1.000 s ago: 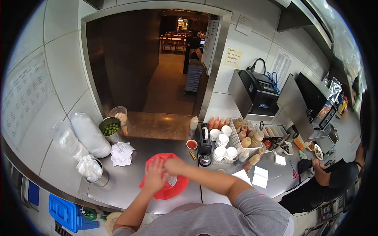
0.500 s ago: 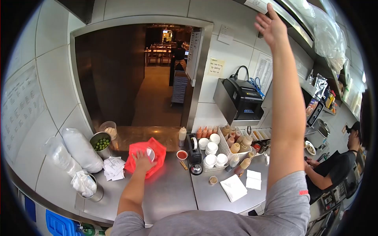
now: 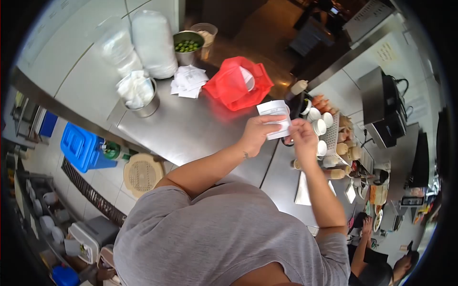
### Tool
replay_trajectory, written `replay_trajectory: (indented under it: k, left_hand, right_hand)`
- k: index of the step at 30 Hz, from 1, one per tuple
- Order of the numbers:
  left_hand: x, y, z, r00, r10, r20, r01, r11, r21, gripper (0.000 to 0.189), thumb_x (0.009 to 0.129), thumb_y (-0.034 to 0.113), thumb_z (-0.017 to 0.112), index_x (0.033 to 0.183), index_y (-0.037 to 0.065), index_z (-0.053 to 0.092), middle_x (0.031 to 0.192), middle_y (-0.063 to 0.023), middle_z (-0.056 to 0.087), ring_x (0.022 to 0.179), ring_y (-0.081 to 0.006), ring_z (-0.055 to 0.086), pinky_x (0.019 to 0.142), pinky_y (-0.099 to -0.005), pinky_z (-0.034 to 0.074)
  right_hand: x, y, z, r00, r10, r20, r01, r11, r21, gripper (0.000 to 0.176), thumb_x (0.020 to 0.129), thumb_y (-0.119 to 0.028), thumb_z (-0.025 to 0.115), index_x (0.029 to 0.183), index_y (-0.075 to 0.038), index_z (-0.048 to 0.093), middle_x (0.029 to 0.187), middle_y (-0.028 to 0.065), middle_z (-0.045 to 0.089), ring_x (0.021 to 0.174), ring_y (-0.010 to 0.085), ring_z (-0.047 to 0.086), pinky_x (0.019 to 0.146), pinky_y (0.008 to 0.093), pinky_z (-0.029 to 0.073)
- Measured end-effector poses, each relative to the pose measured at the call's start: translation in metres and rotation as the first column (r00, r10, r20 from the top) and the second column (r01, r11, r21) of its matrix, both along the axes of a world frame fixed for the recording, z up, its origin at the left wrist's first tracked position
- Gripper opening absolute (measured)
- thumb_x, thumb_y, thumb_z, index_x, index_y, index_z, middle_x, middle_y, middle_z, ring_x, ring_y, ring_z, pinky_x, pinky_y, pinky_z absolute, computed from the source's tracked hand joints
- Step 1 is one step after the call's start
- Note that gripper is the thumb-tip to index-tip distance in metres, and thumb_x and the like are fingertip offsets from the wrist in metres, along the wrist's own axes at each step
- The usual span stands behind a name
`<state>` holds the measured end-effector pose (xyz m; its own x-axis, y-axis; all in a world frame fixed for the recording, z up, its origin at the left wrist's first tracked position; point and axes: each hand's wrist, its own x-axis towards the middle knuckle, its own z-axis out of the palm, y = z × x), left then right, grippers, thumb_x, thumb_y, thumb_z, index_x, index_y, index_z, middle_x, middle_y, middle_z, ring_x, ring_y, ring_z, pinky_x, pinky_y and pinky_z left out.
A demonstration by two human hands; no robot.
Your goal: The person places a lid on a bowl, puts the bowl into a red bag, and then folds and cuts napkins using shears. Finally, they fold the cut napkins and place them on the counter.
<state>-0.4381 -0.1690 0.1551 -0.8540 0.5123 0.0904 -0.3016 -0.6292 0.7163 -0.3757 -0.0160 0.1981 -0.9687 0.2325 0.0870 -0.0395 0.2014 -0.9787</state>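
My left hand (image 3: 257, 133) pinches a small white printed receipt (image 3: 275, 108) between thumb and fingers above the steel counter. At the receipt's right edge, the fingers of my right hand (image 3: 304, 137) are drawn together on the paper; their tips are partly hidden. Just beyond my hands lies a red plastic bag (image 3: 229, 88), its top gathered open around a white round-edged item (image 3: 247, 78). A pile of white paper slips (image 3: 189, 81) rests left of the bag.
A metal pot of green limes (image 3: 187, 46) and plastic-wrapped stacks (image 3: 152, 45) stand at the back left. White cups (image 3: 318, 126), sauce bottles (image 3: 338, 173) and a wall-mounted printer (image 3: 398, 114) are to the right. A co-worker (image 3: 369, 262) is at lower right.
My left hand has left the red bag, and my right arm has come down from the overhead shelf. Both hands now meet at a receipt. The view has turned and tilted downward.
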Motion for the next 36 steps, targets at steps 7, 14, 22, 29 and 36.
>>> replay_trajectory:
  k: [7,14,22,29,36]
  left_hand:
    - [-0.152,-0.114,-0.011,0.807,0.581,-0.110,-0.567,0.709,-0.419,0.069,0.073,-0.009,0.068,0.136,0.001,0.043,0.105,-0.0110,0.062,0.089,-0.0167,0.060,0.074,-0.0285,0.052]
    - [-0.364,-0.201,-0.249,0.844,0.537,0.008,-0.387,0.619,-0.683,0.079,0.073,0.003,0.072,0.140,0.008,0.030,0.091,-0.0093,0.064,0.070,-0.0174,0.062,0.059,-0.0312,0.053]
    - [-0.098,-0.074,-0.135,0.585,0.669,-0.458,-0.794,0.360,-0.489,0.075,0.083,0.015,0.069,0.141,-0.004,0.026,0.139,-0.0191,0.038,0.119,-0.0276,0.048,0.103,-0.0408,0.039]
    - [0.119,0.124,-0.063,0.458,-0.179,-0.871,-0.441,0.805,-0.397,0.043,0.084,0.009,0.064,0.125,0.002,0.053,0.136,-0.0158,0.046,0.129,-0.0283,0.041,0.108,-0.0383,0.031]
    - [0.262,0.241,-0.070,0.494,-0.583,-0.645,0.032,0.753,-0.657,0.034,0.081,0.003,0.062,0.115,0.006,0.062,0.124,-0.0128,0.057,0.116,-0.0303,0.054,0.098,-0.0385,0.043]
  right_hand:
    - [0.063,0.005,-0.080,0.934,0.062,0.352,0.019,0.975,-0.220,0.024,0.092,-0.008,0.055,0.114,0.001,0.053,0.084,0.0088,0.064,0.067,0.0141,0.061,0.066,0.0265,0.051]
    - [0.149,0.027,-0.110,0.840,-0.180,0.511,0.334,0.914,-0.228,0.027,0.088,-0.006,0.056,0.113,0.003,0.056,0.084,0.0094,0.063,0.069,0.0136,0.059,0.065,0.0264,0.051]
    - [0.292,0.059,-0.131,0.701,-0.494,0.515,0.563,0.826,0.025,0.025,0.087,-0.008,0.060,0.110,0.000,0.059,0.078,0.0066,0.063,0.067,0.0121,0.060,0.062,0.0266,0.050]
    - [0.365,0.158,-0.140,0.565,-0.799,0.206,0.628,0.578,0.521,0.017,0.085,-0.008,0.061,0.101,-0.001,0.064,0.076,0.0090,0.063,0.062,0.0175,0.058,0.061,0.0289,0.049]
    - [0.356,0.302,-0.191,0.825,-0.538,0.175,0.143,0.498,0.856,0.023,0.080,-0.014,0.063,0.102,-0.005,0.060,0.116,0.0118,0.057,0.111,0.0339,0.050,0.090,0.0422,0.042]
